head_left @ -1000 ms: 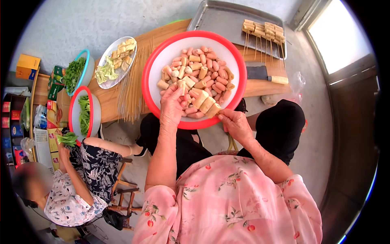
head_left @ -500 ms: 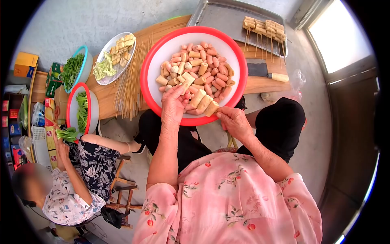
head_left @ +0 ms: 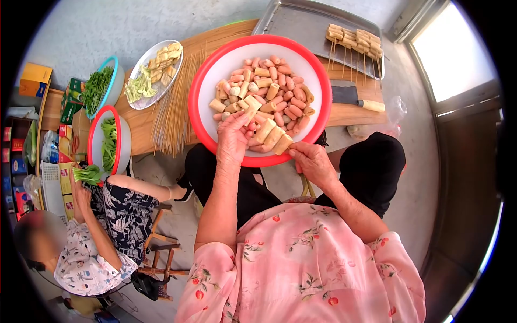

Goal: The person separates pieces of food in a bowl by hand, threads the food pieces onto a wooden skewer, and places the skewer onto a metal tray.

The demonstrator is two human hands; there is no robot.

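Observation:
A large white basin with a red rim (head_left: pixel 195 102) is in front of me, filled with small pink sausages (head_left: pixel 298 102) and cut beige rolls (head_left: pixel 273 90). Over its near edge, my left hand (head_left: pixel 232 141) is closed, pinching a beige roll piece (head_left: pixel 251 104) between thumb and fingers. My right hand (head_left: pixel 314 163) is closed on the end of a thin skewer, mostly hidden by the fingers and food. Several beige roll pieces (head_left: pixel 273 135) sit side by side on that skewer, between my two hands.
A metal tray (head_left: pixel 293 27) holds finished skewers (head_left: pixel 355 40). A cleaver (head_left: pixel 344 95) lies right of the basin, loose bamboo sticks (head_left: pixel 175 110) left. Beyond are a food plate (head_left: pixel 144 102) and two bowls of greens (head_left: pixel 110 145). A seated person (head_left: pixel 94 253) handles greens at left.
The view has shifted slightly, so the basin and table sit a little further right. Both hands keep the same hold on the roll piece and the skewer.

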